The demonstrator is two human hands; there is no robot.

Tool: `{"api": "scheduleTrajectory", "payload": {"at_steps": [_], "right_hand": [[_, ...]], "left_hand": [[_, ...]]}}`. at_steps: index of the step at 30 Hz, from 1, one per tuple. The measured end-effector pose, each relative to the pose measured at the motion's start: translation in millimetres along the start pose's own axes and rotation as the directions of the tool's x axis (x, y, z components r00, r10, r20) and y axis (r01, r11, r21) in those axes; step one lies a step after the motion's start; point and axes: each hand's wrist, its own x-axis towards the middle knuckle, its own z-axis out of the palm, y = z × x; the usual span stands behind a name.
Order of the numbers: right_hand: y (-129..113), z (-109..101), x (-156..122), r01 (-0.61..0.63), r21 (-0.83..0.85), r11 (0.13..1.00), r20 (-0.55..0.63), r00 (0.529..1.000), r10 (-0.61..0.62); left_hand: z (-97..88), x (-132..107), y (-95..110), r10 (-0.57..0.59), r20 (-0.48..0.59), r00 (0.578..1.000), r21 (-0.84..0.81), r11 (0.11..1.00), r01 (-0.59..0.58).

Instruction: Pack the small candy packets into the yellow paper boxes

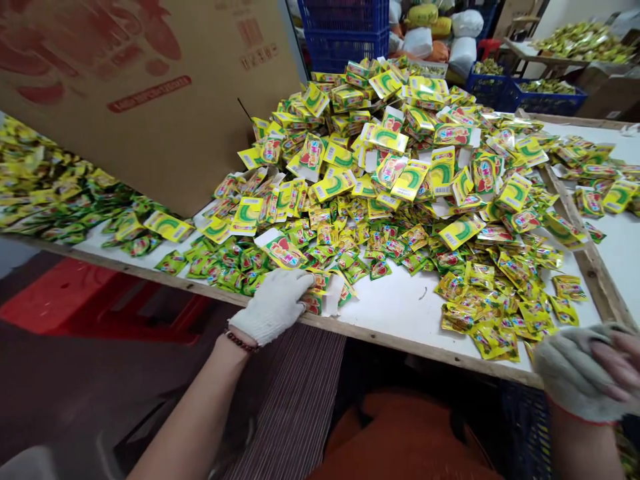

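Note:
My left hand [275,303], in a white knit glove, is closed around small printed cardboard boxes [315,303] at the table's front edge. Their white end flaps stand open toward the right. Green sachets [233,267] lie just beyond and left of this hand. At the right edge my right hand [587,370], in a greyish glove with some bare fingertips, is curled closed beside the table edge. Whatever its fingers may hold is hidden. Yellow sachets [493,333] lie in a loose group to its left. A large heap of yellow-green boxes [390,160] rises behind both hands.
A big brown carton [200,133] stands at the left on the white table [395,300], with more sachets [45,180] behind it. Wooden strips [595,267] edge and divide the tabletop. A red stool [65,293] sits below left; blue crates [345,40] are stacked behind.

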Motion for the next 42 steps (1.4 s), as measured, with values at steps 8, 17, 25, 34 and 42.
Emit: {"api": "scheduleTrajectory", "payload": {"at_steps": [8,17,25,34,42], "right_hand": [[44.0,100.4,-11.0,-0.110,-0.074,0.991,0.260,0.958,0.126],[80.3,120.7,5.6,0.054,-0.150,0.987,0.099,0.994,-0.039],[78.6,108.4,4.4,0.230,-0.530,0.816,0.197,0.969,-0.145],[81.1,128.1,13.7,0.258,-0.446,0.857,0.281,0.949,-0.139],[67.3,124.6,13.5,0.428,-0.542,0.723,0.426,0.882,-0.202]], "left_hand": [[-2.7,15.1,62.5,-0.072,-0.127,0.989,-0.783,0.619,-0.056],[67.1,48.4,167.0,0.066,-0.189,0.980,-0.979,0.061,-0.193],[74.4,45.2,154.7,0.121,-0.268,0.956,-0.913,0.286,-0.292],[57.4,52.7,157.0,-0.008,-0.138,0.990,-0.990,0.045,-0.137],[43.2,51.1,154.9,0.040,-0.257,0.966,-0.948,0.186,-0.260]]}}
